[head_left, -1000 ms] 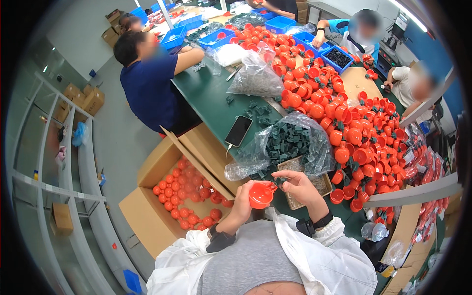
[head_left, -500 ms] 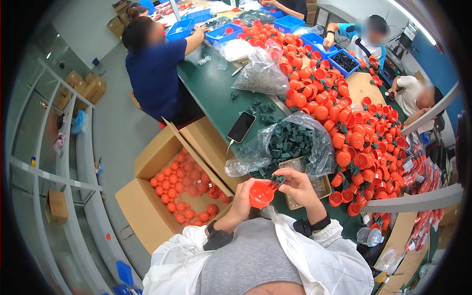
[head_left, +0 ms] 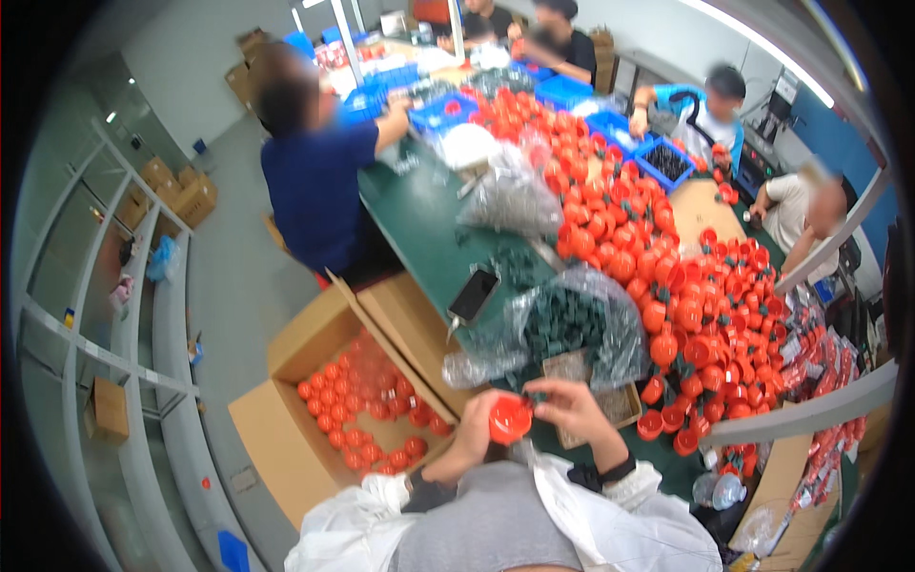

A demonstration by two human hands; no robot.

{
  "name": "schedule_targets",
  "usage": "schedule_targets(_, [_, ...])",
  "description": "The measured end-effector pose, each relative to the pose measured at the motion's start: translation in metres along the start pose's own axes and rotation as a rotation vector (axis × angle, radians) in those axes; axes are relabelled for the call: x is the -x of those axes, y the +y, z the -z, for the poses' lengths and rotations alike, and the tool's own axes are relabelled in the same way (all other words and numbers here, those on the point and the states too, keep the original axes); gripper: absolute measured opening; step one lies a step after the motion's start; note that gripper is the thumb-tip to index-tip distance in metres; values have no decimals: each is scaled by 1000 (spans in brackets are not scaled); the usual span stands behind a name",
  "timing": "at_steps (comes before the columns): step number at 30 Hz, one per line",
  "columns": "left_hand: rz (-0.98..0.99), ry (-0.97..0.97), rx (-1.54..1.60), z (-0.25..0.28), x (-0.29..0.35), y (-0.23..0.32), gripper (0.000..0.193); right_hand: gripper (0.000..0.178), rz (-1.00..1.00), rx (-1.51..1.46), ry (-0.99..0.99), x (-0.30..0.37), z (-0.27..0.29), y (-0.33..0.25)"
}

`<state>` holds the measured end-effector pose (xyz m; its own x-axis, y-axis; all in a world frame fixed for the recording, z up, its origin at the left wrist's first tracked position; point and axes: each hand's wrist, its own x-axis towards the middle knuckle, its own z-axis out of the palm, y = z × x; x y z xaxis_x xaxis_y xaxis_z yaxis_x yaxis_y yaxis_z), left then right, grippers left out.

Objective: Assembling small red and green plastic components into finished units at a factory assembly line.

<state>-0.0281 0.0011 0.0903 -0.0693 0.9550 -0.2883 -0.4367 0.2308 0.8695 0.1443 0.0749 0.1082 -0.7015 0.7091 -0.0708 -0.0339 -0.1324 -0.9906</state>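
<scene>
Orange cup (head_left: 510, 419), small and round, sits at chest height between both hands, mouth turned up toward the camera. Left hand (head_left: 474, 434) wraps its outer side, fingers closed on the cup wall. Right hand (head_left: 572, 412) is closed too, fingertips pinching a small dark green insert (head_left: 536, 396) right at the cup's rim, touching or nearly so; exact seating not readable.

Change over the last second: a moment back the right hand sat higher and a little apart from the cup; now it has dropped in against the rim. The left grip is unchanged. I judge the insert is being pressed into the cup, assembly about mid-step.

Just beyond the hands: a clear bag of dark green inserts (head_left: 572, 324) on the green table (head_left: 429, 238), with a black phone (head_left: 474, 296) beside it. Left and below, an open cardboard box (head_left: 286, 419) holding finished orange cups. Right side of the table, a large heap of orange cups (head_left: 705, 305).

Farther off: a person in a dark blue shirt (head_left: 315, 191) stands at the table's left edge, with others seated near blue bins (head_left: 581, 91).
</scene>
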Motion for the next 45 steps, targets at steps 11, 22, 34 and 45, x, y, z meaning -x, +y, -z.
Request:
schedule_targets(11, [90, 17, 5, 6, 1, 2, 40, 28, 70, 144, -77, -1, -4, 13])
schedule_targets(22, [251, 23, 230, 34, -12, -34, 39, 31, 10, 32, -127, -5, -12, 37])
schedule_targets(34, [-117, -39, -412, 33, -2, -33, 45, 29, -20, 2, -80, -2, -8, 79])
schedule_targets(45, [255, 118, 145, 38, 2, -32, 19, 27, 278, 564, -25, -1, -28, 47])
